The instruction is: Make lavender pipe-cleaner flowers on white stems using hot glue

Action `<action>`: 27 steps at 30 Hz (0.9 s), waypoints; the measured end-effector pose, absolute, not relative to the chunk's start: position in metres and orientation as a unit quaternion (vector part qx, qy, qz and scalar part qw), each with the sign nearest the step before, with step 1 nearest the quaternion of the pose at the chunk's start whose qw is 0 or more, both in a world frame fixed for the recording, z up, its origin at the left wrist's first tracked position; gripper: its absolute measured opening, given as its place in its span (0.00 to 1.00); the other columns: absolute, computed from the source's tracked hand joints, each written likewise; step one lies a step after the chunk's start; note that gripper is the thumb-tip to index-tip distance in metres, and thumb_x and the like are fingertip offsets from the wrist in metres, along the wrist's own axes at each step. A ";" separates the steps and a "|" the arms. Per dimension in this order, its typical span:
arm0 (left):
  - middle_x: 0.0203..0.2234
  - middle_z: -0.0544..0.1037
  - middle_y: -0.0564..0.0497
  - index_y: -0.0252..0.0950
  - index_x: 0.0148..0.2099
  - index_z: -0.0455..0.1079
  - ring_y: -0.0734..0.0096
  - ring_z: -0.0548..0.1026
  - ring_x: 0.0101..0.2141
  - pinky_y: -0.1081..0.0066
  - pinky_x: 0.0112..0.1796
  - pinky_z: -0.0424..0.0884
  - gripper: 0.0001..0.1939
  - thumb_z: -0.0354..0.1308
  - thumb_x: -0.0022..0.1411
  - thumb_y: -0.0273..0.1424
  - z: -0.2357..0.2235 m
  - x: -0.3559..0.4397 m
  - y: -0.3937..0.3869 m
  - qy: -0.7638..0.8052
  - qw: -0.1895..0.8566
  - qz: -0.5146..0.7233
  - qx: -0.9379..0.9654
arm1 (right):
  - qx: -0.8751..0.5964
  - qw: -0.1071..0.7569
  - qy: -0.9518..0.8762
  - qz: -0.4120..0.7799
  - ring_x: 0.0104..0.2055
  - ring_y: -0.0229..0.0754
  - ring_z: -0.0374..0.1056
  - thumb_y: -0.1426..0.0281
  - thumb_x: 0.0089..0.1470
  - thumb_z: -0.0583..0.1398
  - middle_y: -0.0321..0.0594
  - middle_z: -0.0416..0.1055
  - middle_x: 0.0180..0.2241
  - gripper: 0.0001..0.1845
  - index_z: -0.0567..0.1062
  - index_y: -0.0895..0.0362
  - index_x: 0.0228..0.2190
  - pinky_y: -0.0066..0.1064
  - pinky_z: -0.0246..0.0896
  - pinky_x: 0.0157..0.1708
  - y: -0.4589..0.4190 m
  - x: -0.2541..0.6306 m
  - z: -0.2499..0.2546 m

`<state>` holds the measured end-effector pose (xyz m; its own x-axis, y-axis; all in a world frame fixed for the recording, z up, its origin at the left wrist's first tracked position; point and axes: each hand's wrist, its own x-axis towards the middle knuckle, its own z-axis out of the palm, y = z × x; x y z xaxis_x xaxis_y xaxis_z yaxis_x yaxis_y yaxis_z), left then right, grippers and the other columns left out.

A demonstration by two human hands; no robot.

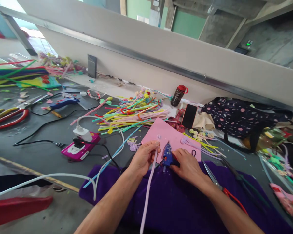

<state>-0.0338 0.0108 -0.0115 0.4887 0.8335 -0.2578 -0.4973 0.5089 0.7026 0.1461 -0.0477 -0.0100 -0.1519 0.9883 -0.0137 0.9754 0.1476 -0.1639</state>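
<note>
My left hand (144, 158) is closed in a pinch on a pale lilac chenille stem (148, 191), which hangs down over the purple cloth (102, 188). A small lilac curl (158, 137) shows just above the fingertips. My right hand (188, 165) is closed around the handle of a blue glue gun (167, 156), its nozzle pointing away from me. Under both lies a pink sheet (158, 126). More lilac stems (197, 147) with a curled end rest on the sheet's right side, near a small black loop (193, 152).
A pile of coloured chenille stems (134, 113) lies beyond the sheet. A pink power strip (84, 148) with cords stands left. Scissors (215, 178) rest on the cloth at right; red-handled shears (17, 113) lie far left. A bottle (178, 96), phone (189, 116) and patterned bag (234, 118) stand behind.
</note>
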 end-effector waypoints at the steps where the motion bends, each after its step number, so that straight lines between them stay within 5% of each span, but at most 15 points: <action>1: 0.16 0.68 0.57 0.31 0.26 0.66 0.87 0.58 0.11 0.82 0.12 0.51 0.11 0.61 0.50 0.34 -0.012 -0.035 0.010 0.304 0.812 0.411 0.282 | -0.650 0.043 -0.756 0.065 0.40 0.48 0.63 0.66 0.45 0.62 0.43 0.68 0.36 0.16 0.71 0.56 0.38 0.35 0.56 0.37 -0.046 0.146 -0.012; 5: 0.18 0.71 0.56 0.32 0.26 0.66 0.88 0.58 0.10 0.82 0.11 0.50 0.10 0.61 0.50 0.33 -0.008 -0.036 0.009 0.310 0.813 0.412 0.270 | -0.644 0.091 -0.755 0.088 0.36 0.47 0.63 0.69 0.46 0.60 0.40 0.68 0.32 0.09 0.72 0.56 0.33 0.35 0.55 0.36 -0.045 0.149 -0.015; 12: 0.19 0.71 0.55 0.32 0.27 0.64 0.88 0.60 0.12 0.84 0.13 0.54 0.10 0.60 0.53 0.33 -0.007 -0.035 0.006 0.321 0.814 0.399 0.273 | -0.580 0.391 -0.656 0.283 0.39 0.46 0.65 0.67 0.50 0.55 0.41 0.70 0.36 0.12 0.69 0.55 0.39 0.35 0.59 0.40 -0.063 0.170 0.000; 15: 0.19 0.71 0.55 0.33 0.28 0.64 0.87 0.61 0.13 0.84 0.13 0.56 0.09 0.59 0.54 0.33 -0.008 -0.034 0.005 0.326 0.814 0.396 0.273 | -0.532 0.455 -0.599 0.388 0.39 0.48 0.67 0.64 0.53 0.53 0.43 0.72 0.35 0.14 0.71 0.56 0.39 0.37 0.60 0.42 -0.075 0.174 0.003; 22: 0.18 0.69 0.55 0.32 0.28 0.64 0.87 0.61 0.13 0.84 0.14 0.57 0.12 0.59 0.55 0.35 -0.007 -0.032 0.004 0.329 0.803 0.397 0.301 | -0.511 0.432 -0.588 0.454 0.33 0.47 0.70 0.59 0.56 0.52 0.45 0.73 0.25 0.17 0.74 0.56 0.34 0.38 0.65 0.36 -0.093 0.165 -0.002; 27: 0.21 0.70 0.54 0.32 0.29 0.65 0.86 0.62 0.14 0.84 0.14 0.57 0.11 0.59 0.55 0.35 -0.006 -0.032 0.001 0.336 0.801 0.389 0.307 | -0.523 0.376 -0.628 0.436 0.32 0.46 0.70 0.56 0.57 0.51 0.43 0.73 0.25 0.19 0.74 0.56 0.35 0.40 0.64 0.41 -0.099 0.170 -0.017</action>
<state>-0.0322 0.0011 -0.0057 0.4725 0.8291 -0.2988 -0.4164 0.5088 0.7535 0.1696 -0.0986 -0.0169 -0.1698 0.9853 0.0175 0.3290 0.0734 -0.9415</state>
